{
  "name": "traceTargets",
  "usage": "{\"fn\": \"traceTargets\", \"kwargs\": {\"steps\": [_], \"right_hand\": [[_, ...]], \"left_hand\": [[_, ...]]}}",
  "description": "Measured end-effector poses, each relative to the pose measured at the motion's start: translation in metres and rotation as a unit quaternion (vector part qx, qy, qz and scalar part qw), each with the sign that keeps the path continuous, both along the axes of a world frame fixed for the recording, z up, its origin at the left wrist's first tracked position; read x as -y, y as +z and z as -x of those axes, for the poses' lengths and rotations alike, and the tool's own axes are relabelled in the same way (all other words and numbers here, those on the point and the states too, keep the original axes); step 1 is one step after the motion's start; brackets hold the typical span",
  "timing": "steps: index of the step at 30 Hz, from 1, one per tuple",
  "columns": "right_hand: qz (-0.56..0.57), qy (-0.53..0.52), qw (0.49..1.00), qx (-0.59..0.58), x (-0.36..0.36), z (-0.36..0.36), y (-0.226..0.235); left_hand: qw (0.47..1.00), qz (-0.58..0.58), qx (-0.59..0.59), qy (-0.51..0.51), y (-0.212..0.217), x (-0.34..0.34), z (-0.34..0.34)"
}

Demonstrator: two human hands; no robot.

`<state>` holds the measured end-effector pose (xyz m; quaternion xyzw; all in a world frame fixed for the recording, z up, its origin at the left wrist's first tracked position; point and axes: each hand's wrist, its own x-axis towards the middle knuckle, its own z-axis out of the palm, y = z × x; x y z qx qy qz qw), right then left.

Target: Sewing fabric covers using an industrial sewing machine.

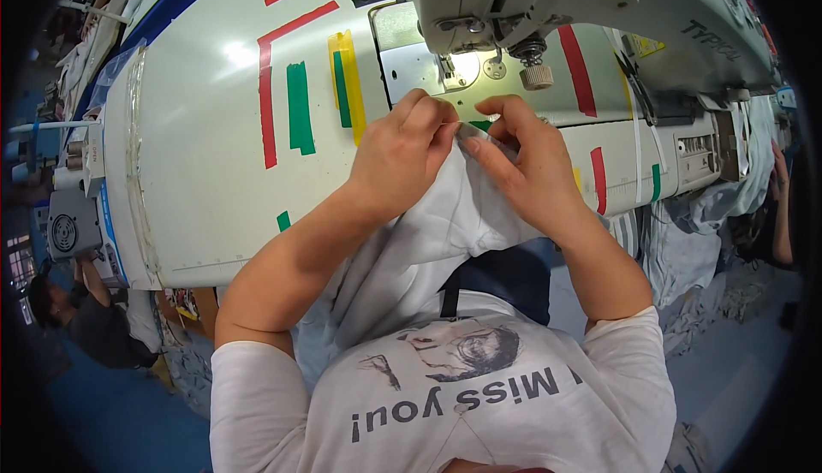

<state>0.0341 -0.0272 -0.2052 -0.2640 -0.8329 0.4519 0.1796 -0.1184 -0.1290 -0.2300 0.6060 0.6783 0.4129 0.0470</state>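
Note:
Light grey-white fabric (445,208) hangs from my fingers over the table's front edge and onto my lap. My left hand (402,152) is closed in a pinch on the upper edge of this fabric. Opposite it, my right hand (527,152) holds the same edge between thumb and fingers, the index finger arched above. Both hands are just in front of the sewing machine's lit needle area (462,71). The exact bit of fabric between the left fingertips is hidden.
The sewing machine head (531,2) overhangs from the upper right. Red, green and yellow tape strips (266,105) mark the pale table (205,148). Scissors (635,83) lie right of the machine. Other people (107,319) work at the left and right edges, among piled cloth.

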Motion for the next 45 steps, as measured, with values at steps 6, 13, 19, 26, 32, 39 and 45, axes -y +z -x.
{"fn": "traceTargets", "kwargs": {"steps": [6,13,19,26,32,39,45], "right_hand": [[0.020,-0.029,0.999,0.034,-0.023,0.006,-0.002],[-0.026,-0.045,0.987,0.151,-0.070,0.042,-0.007],[-0.187,0.054,0.967,0.166,-0.075,0.048,-0.008],[-0.132,-0.003,0.981,0.145,-0.076,0.052,-0.002],[-0.178,0.001,0.978,0.113,-0.077,0.050,-0.005],[-0.213,0.011,0.974,0.071,-0.082,0.051,-0.015],[-0.195,0.026,0.978,0.072,-0.084,0.053,-0.012]], "left_hand": [[0.994,0.061,0.081,0.040,0.009,-0.013,0.000],[0.992,0.075,0.050,0.093,0.005,-0.030,0.015],[0.990,0.078,-0.010,0.114,0.003,-0.037,0.021],[0.984,0.134,-0.006,0.117,0.005,-0.045,0.029],[0.982,0.143,0.003,0.125,0.006,-0.046,0.029],[0.984,0.131,0.003,0.124,0.006,-0.047,0.030],[0.985,0.116,-0.021,0.124,0.003,-0.049,0.032]]}}
